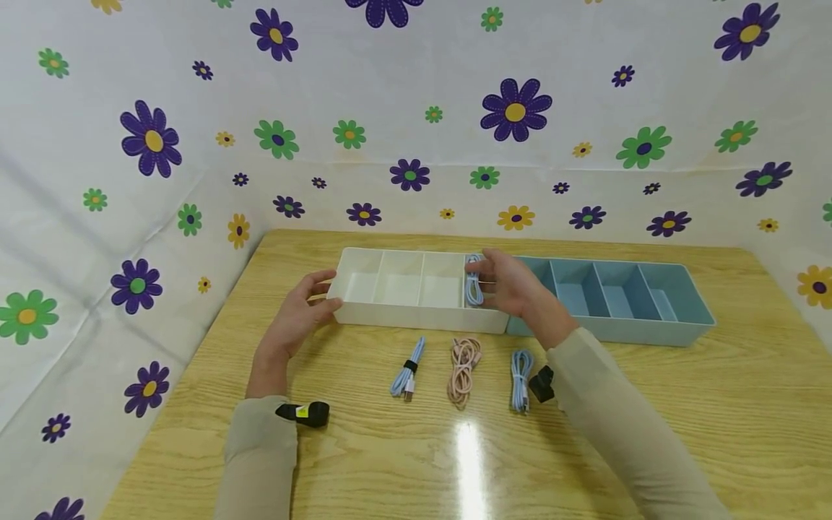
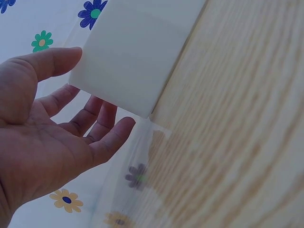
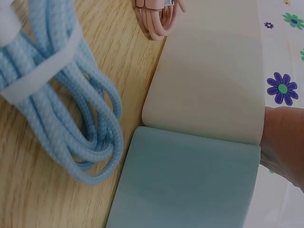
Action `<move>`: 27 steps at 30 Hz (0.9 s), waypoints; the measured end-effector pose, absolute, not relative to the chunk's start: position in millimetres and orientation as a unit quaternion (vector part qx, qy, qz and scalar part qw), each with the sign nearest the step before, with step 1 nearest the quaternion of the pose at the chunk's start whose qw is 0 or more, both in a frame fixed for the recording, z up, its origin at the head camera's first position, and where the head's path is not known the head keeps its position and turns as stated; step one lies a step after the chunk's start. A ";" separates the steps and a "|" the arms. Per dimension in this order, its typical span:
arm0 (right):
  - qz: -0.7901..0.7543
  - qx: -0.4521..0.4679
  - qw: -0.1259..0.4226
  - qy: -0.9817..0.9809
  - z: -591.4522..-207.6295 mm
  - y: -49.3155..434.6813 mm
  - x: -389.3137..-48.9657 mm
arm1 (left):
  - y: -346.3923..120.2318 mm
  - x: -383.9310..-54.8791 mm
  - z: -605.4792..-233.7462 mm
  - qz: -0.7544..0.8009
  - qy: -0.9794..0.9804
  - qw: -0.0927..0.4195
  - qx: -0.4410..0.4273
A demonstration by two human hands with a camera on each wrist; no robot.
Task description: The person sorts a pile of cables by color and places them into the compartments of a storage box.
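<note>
My left hand (image 1: 295, 310) is at the left end of a white divided organizer box (image 1: 390, 314), its thumb and fingertips touching the end wall. In the left wrist view, the loosely bent fingers (image 2: 102, 111) lie around that end. My right hand (image 1: 510, 282) reaches over the box's rightmost compartment and holds a coiled light-blue cable (image 1: 474, 285) by its upper part. The cable stands lengthwise there, partly covered by the fingers. In the right wrist view only a piece of the right hand (image 3: 285, 142) shows behind the box; its fingertips are hidden.
A blue divided box (image 1: 604, 328) adjoins the white one on the right. In front lie a blue cable with a black strap (image 1: 406, 372), a pinkish-beige cable (image 1: 463, 368) and a light-blue cable with a white tie (image 1: 520, 379), beneath the right wrist. Flowered cloth (image 1: 455, 202) hangs behind the table.
</note>
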State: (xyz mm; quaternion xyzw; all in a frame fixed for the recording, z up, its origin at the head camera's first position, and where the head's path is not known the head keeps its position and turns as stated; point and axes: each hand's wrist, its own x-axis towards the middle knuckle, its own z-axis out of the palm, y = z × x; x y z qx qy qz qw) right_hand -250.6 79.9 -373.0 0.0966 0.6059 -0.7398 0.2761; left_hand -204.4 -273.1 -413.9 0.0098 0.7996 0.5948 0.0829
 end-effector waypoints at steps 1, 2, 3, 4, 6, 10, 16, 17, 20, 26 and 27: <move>-0.742 0.100 0.274 0.604 -373.0 79.1 -250.9 | -273.2 -204.3 -413.8 0.595 0.800 0.082 0.010; -0.742 0.103 0.272 0.603 -373.2 78.2 -251.1 | -273.4 -204.3 -413.5 0.595 0.799 0.082 0.010; -0.742 0.107 0.270 0.604 -373.1 77.4 -251.1 | -273.4 -204.1 -413.4 0.595 0.800 0.082 0.011; -0.740 0.110 0.268 0.607 -373.3 76.6 -251.1 | -273.4 -204.1 -413.2 0.595 0.800 0.081 0.011; -0.735 0.115 0.264 0.614 -374.0 75.2 -251.4 | -273.3 -203.8 -413.2 0.594 0.800 0.081 0.013; -0.720 0.125 0.263 0.630 -375.5 72.9 -252.5 | -273.4 -203.6 -414.0 0.595 0.800 0.078 0.014; -0.700 0.149 0.268 0.645 -376.4 70.6 -255.7 | -273.1 -205.9 -416.2 0.609 0.789 0.077 0.015; -0.695 0.151 0.269 0.649 -376.9 70.3 -256.6 | -273.3 -206.5 -416.6 0.611 0.787 0.078 0.015; -0.683 0.157 0.274 0.658 -378.3 69.1 -259.0 | -273.6 -207.1 -417.1 0.616 0.784 0.080 0.014; -0.680 0.163 0.283 0.657 -378.6 67.3 -259.7 | -272.0 -205.3 -415.7 0.620 0.780 0.080 0.014; -0.679 0.159 0.284 0.658 -378.5 67.4 -259.1 | -271.7 -205.1 -415.3 0.621 0.779 0.080 0.015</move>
